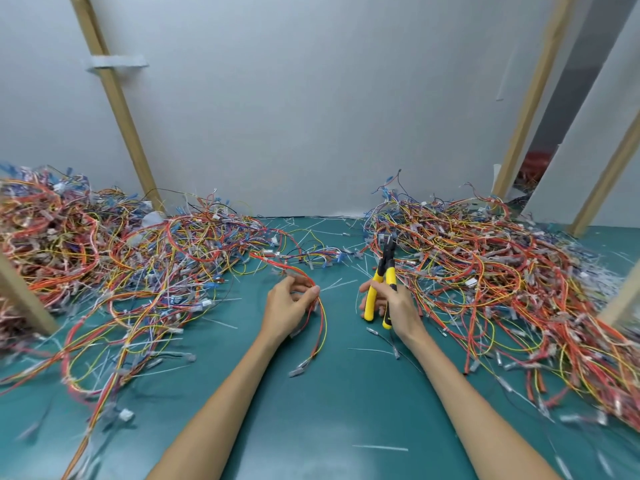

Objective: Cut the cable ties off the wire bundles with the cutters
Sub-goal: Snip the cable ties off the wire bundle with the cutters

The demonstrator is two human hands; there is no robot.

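My left hand [289,304] pinches a thin bundle of red, orange and yellow wires [320,327] that loops over the fingers and hangs down toward me, ending in clear connectors. A white cable tie [337,284] sticks out to the right from the pinched spot. My right hand [393,304] grips the yellow-handled cutters [381,289], held upright with the dark jaws pointing away from me, a little apart from the bundle. The jaws are slightly parted.
A large heap of tangled wires [114,258] covers the left of the green mat [332,410]. Another heap [502,271] fills the right. Cut white ties [379,447] lie scattered on the mat. Wooden posts [114,98] lean against the grey wall behind.
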